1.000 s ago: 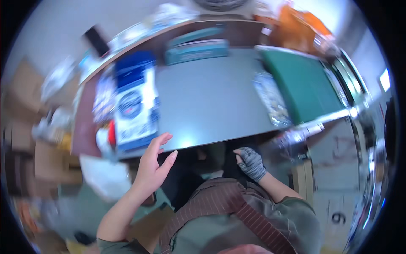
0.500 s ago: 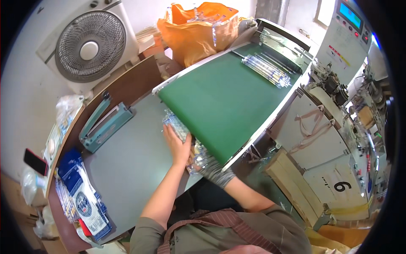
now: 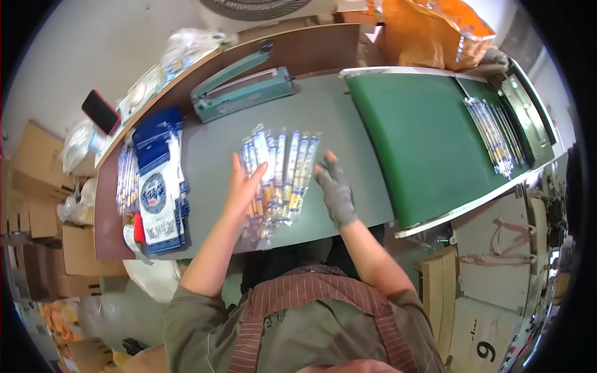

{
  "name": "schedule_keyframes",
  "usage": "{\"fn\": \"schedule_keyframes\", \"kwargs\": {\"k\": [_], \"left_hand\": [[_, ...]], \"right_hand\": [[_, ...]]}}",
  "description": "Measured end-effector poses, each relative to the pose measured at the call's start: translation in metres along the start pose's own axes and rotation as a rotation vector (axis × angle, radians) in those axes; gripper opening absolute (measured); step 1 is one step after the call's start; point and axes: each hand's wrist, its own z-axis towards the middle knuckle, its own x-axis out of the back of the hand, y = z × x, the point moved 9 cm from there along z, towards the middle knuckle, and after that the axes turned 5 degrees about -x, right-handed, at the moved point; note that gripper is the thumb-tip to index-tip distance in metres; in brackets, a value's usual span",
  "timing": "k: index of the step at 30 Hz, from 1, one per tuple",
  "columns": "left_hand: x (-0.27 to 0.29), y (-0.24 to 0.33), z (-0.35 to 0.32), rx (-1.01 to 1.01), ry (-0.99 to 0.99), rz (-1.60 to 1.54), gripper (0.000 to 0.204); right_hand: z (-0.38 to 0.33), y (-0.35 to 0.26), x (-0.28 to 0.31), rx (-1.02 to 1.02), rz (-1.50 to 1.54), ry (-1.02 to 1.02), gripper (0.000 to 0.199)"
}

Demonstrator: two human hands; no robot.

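Note:
Several slim packets [image 3: 292,171] in clear wrap, with blue-and-white print and tan contents, lie loosely side by side on the grey table [image 3: 214,146]. My bare left hand [image 3: 241,186] rests against their left side, its thumb reaching over the nearest ones and its index finger stretched out. To their right, my right hand [image 3: 337,193] is apart from them, in a grey glove that leaves some fingertips bare. Its fingers are spread and hold nothing.
A green conveyor belt [image 3: 423,143] at right carries more wrapped packets [image 3: 491,137]. A teal hand sealer [image 3: 245,93] stands at the table's back. Blue-and-white printed bags [image 3: 160,193] lie at left, near a phone [image 3: 101,112]. An orange sack [image 3: 429,37] stands behind.
My hands have moved from the belt's near end to over the table, bringing the packets there. The right hand has come off them. My view has turned left.

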Motion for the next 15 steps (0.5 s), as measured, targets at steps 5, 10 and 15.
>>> {"fn": "schedule_keyframes", "kwargs": {"k": [5, 10, 15], "left_hand": [[-0.024, 0.013, -0.015, 0.173, -0.008, -0.237, 0.060], [-0.010, 0.069, -0.038, -0.585, -0.068, 0.307, 0.056], [0.028, 0.156, -0.073, -0.922, -0.066, 0.311, 0.086]], "right_hand": [[0.039, 0.055, -0.087, -0.320, -0.007, -0.159, 0.060], [0.013, -0.008, -0.127, -0.239, 0.045, -0.245, 0.043], [-0.031, -0.108, -0.152, 0.043, -0.231, -0.299, 0.056]]}}
